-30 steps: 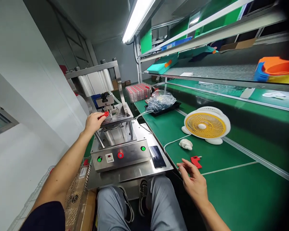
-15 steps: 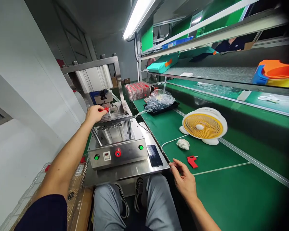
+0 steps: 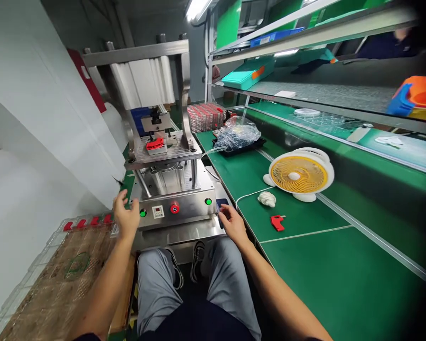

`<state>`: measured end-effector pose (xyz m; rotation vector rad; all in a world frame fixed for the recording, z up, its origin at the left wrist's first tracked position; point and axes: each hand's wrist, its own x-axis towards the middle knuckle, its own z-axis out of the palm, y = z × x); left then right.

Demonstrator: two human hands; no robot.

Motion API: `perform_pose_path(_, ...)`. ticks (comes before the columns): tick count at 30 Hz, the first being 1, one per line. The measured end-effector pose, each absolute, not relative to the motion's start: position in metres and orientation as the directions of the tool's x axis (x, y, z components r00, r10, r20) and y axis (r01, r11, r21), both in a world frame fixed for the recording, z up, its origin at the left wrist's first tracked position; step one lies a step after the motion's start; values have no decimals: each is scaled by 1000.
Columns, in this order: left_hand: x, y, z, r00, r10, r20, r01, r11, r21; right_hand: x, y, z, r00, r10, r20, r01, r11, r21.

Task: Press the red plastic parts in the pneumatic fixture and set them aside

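Note:
A metal press (image 3: 177, 219) stands in front of me, with a green button (image 3: 143, 213) on the left of its panel, another green button (image 3: 208, 201) on the right and a red button (image 3: 174, 208) between. In its fixture lies a red plastic part (image 3: 155, 143), under the press head. Beside the left green button is my left hand (image 3: 126, 215), empty, fingers apart. My right hand (image 3: 232, 223), open too, hovers close to the panel's right end, partly covering a phone (image 3: 221, 204). Another red part (image 3: 278, 222) with a light pin lies on the green table.
A yellow-and-white fan (image 3: 300, 175) and a crumpled white lump (image 3: 267, 199) rest on the green table (image 3: 326, 270). Behind them sit a plastic-wrapped bundle (image 3: 239, 135) and stacked trays (image 3: 206, 117). At lower left, a clear tray (image 3: 67, 265) carries several red parts. A shelf runs overhead.
My left hand has let go of the red part in the fixture and dropped to the left button. The right hand has moved left from the table edge toward the panel. The view has shifted.

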<state>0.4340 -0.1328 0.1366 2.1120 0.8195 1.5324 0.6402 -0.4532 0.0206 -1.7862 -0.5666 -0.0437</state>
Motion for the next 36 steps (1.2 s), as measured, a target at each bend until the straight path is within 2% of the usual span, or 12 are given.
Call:
perform_pose_path(3, 419, -121, 78, 269, 856, 441, 338, -513, 789, 660, -431, 12, 876, 328, 355, 445, -260, -857)
perform_pose_path(6, 414, -105, 45, 368, 888, 274, 344, -404, 848, 674, -412, 6, 854, 362, 372, 482, -287, -828)
perform_pose_path(9, 414, -91, 26, 389, 875, 289, 304, -418, 856, 681, -402, 1, 848, 389, 360, 482, -284, -829)
perform_pose_path(15, 418, -88, 8, 338, 871, 357, 264, -451, 852, 684, -397, -1, 893, 346, 286, 392, -290, -873)
perform_pose_path(21, 417, -102, 28, 287, 893, 348, 226, -416, 881, 677, -411, 6, 907, 360, 218, 324, -266, -908)
perform_pose_path(23, 414, -105, 48, 226, 883, 410, 183, -452, 873, 679, -429, 6, 921, 323, 217, 312, -280, -908)
perform_pose_path(27, 412, -115, 117, 183, 736, 651, 93, -673, 734, 696, -484, 0, 952, 170, 256, 303, -381, -874)
perform_pose_path(31, 425, -131, 203, 280, 468, 838, 35, -877, 478, 713, -540, -13, 970, 54, 237, 227, -546, -807)
perform_pose_path(34, 452, -143, 256, 395, 266, 879, -6, -956, 292, 715, -566, -29, 971, 66, 228, 218, -629, -746)
perform_pose_path(36, 476, -147, 282, 486, 183, 855, -4, -977, 212, 712, -573, -37, 964, 102, 244, 252, -632, -733)
